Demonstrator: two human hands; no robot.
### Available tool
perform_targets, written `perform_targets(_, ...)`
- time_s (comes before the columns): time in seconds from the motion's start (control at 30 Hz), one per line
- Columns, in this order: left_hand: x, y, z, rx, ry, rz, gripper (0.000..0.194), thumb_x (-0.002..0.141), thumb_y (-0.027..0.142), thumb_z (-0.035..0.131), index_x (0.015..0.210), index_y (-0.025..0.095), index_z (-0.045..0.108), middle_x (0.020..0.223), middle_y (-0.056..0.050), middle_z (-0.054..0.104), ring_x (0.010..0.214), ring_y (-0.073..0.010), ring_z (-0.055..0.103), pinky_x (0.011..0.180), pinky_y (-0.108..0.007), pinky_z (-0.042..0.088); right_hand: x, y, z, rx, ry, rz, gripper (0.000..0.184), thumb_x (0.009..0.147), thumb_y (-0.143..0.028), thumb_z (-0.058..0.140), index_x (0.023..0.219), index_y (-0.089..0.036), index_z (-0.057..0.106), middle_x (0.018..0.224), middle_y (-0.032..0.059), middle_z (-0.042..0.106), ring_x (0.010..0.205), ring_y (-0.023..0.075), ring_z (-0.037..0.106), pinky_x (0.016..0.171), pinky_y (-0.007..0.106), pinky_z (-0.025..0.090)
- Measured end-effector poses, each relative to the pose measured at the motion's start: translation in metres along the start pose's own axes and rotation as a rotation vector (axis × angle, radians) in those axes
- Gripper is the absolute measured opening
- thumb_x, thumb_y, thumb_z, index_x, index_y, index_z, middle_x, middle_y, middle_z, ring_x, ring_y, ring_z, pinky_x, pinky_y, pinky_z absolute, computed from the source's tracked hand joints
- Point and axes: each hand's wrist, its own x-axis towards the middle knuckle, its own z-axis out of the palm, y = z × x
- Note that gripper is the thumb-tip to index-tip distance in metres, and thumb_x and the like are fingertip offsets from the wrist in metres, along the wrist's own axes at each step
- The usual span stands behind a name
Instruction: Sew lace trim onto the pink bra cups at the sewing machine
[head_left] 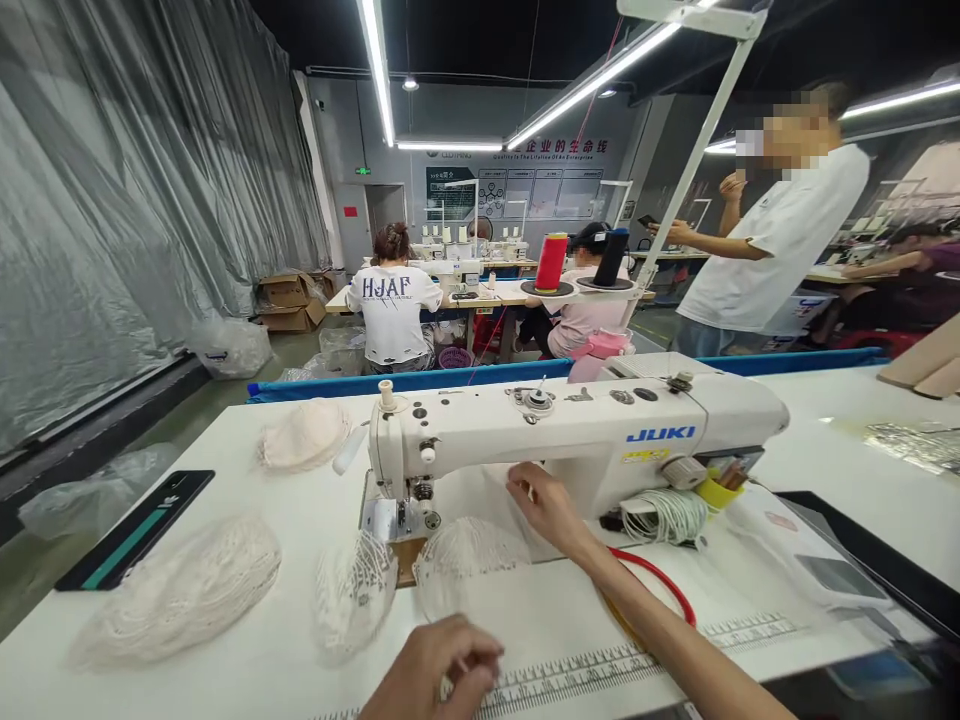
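A white JUKI sewing machine [540, 430] stands across the table. My right hand [546, 508] reaches under its arm, right of the needle, with the fingers curled in a pinch; what they hold, if anything, I cannot make out. Lower down, close to the table's ruler edge, my left hand [450, 665] has its fingers bent towards the thumb, and their contents are unclear. One sheer lace piece [469, 555] lies right of the presser foot [405, 520], between my hands. A second lace piece [354, 595] rests to the left of the needle plate.
A lace stack [187, 590] and a paler pile [304, 435] lie on the left, beside a black-and-green box [139, 530]. Coiled cord [664, 518], a yellow holder [720, 490] and a red tube [660, 580] are at right. People sit or stand beyond the table.
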Motion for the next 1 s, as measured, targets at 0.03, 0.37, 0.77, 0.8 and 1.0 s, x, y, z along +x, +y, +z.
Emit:
perform_targets(0.03,0.011,0.006,0.003,-0.151,-0.027,-0.071,0.042,0.079,0.051,0.056,0.099,0.015,0.065,0.091,-0.012,0.065,0.079,-0.021,0.061,0.071,-0.032,0.05,-0.01,-0.005,-0.007,0.043,0.011,-0.026,0.023,0.093,-0.031,0.036,0.08,-0.018,0.05,0.094,0.0096,0.061,0.081,0.0188,0.058,0.07,0.03,0.047)
perform_targets(0.37,0.088,0.04,0.048,-0.868,-0.107,-0.153,0.058,0.059,0.029,0.081,0.113,0.021,0.058,0.12,-0.008,0.055,0.112,-0.0229,0.049,0.094,-0.035,0.038,-0.113,-0.039,-0.062,1.026,0.074,0.238,0.03,0.084,-0.046,0.054,0.07,-0.02,0.049,0.076,0.004,0.056,0.072,0.0175,0.053,0.064,0.027,0.044)
perform_targets(0.77,0.019,0.058,0.042,-0.127,-0.018,-0.074,0.023,0.071,0.03,0.066,0.066,0.013,0.052,0.063,0.001,0.052,0.06,-0.0095,0.045,0.057,-0.02,0.036,-0.161,-0.047,-0.046,0.951,-0.365,0.094,0.08,0.065,-0.063,0.068,0.129,-0.023,0.039,0.119,0.0101,0.049,0.109,0.0241,0.048,0.091,0.036,0.039)
perform_targets(0.8,0.012,0.057,0.04,-0.05,-0.019,-0.081,0.02,0.071,0.028,0.065,0.065,0.013,0.052,0.061,0.002,0.051,0.058,-0.009,0.044,0.055,-0.02,0.035,-0.159,-0.054,-0.042,0.91,-0.334,0.096,0.081,0.066,-0.063,0.068,0.13,-0.023,0.038,0.12,0.01,0.049,0.11,0.0241,0.047,0.092,0.035,0.039)
perform_targets(1.0,-0.028,0.05,0.017,0.073,-0.066,-0.116,0.019,0.076,0.026,0.057,0.09,0.013,0.06,0.063,0.003,0.057,0.057,-0.0092,0.048,0.053,-0.018,0.035,-0.148,-0.086,-0.01,0.727,-0.276,0.184,0.033,0.089,-0.046,0.047,0.078,-0.016,0.056,0.058,-0.004,0.046,0.055,0.0104,0.041,0.051,0.021,0.033)
